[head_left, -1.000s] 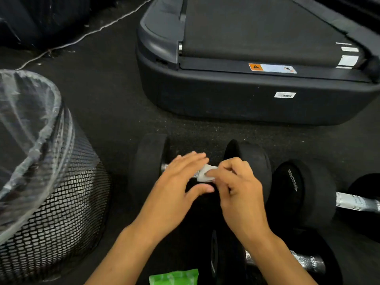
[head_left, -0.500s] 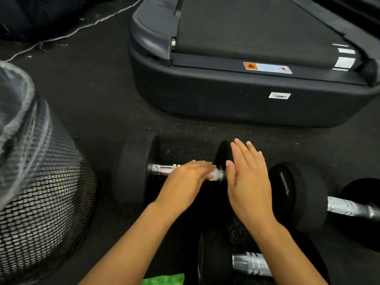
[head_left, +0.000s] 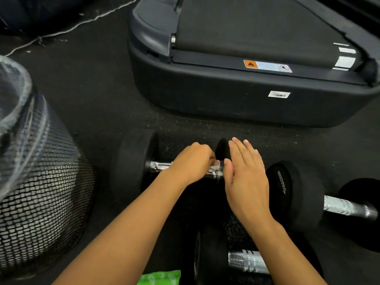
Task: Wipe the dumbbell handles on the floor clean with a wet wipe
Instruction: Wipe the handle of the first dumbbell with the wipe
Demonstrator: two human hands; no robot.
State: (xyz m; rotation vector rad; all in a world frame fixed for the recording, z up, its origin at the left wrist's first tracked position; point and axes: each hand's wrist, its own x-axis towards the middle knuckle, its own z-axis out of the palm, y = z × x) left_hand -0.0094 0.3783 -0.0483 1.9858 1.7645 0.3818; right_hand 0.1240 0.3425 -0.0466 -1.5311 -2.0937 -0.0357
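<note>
At the far left stands a black mesh waste bin (head_left: 41,202) lined with a clear plastic bag (head_left: 14,95), on the dark rubber floor (head_left: 86,95). A thin white cable (head_left: 67,29) runs across the floor behind it. Next comes the nearest task dumbbell (head_left: 131,163), lying crosswise with its chrome handle (head_left: 160,166) showing between the left weight and the left hand (head_left: 191,163). That hand curls over the handle, and a scrap of white wet wipe (head_left: 216,166) shows at its fingertips against the metal. Just beside it, the right hand (head_left: 245,177) lies flat with straight fingers on the dumbbell's right weight (head_left: 222,149), hiding most of it. At the bottom edge a green wipe packet (head_left: 160,277) peeks in, with a second dumbbell (head_left: 246,262) right of it, partly behind the right forearm. Further right lies a third dumbbell (head_left: 347,208) with a knurled bar. The treadmill base (head_left: 236,99) fills the floor behind them all.
</note>
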